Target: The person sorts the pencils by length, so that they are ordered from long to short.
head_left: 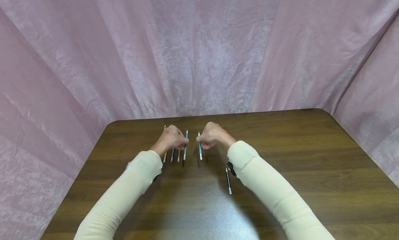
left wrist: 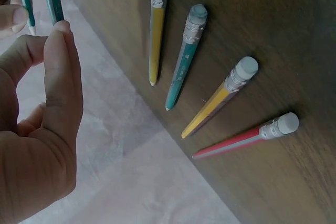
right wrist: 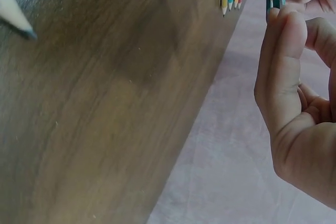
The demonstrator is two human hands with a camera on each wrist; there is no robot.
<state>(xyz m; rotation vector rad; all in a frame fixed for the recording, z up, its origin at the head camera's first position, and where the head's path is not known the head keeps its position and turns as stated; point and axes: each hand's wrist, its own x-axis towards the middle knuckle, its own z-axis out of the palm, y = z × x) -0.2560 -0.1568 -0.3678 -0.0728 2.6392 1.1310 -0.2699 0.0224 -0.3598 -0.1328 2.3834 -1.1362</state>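
Observation:
My left hand [head_left: 173, 136] pinches a teal pencil [head_left: 185, 151] between thumb and fingers, its eraser end toward me. A second teal pencil [head_left: 200, 151] is pinched the same way by my right hand [head_left: 213, 133], a small gap to the right of the first. Both pencils are held off the table, points away from me. Beneath and beside the left hand lies a row of pencils: a yellow one [left wrist: 157, 35], a green one [left wrist: 184, 64], another yellow one [left wrist: 212, 106] and a red one [left wrist: 236, 144].
A dark pencil [head_left: 229, 183] lies near the right forearm, its sharpened tip [right wrist: 16, 14] large in the right wrist view. The wooden table [head_left: 299, 150] ends at a pink curtain [head_left: 212, 60] behind and at the sides.

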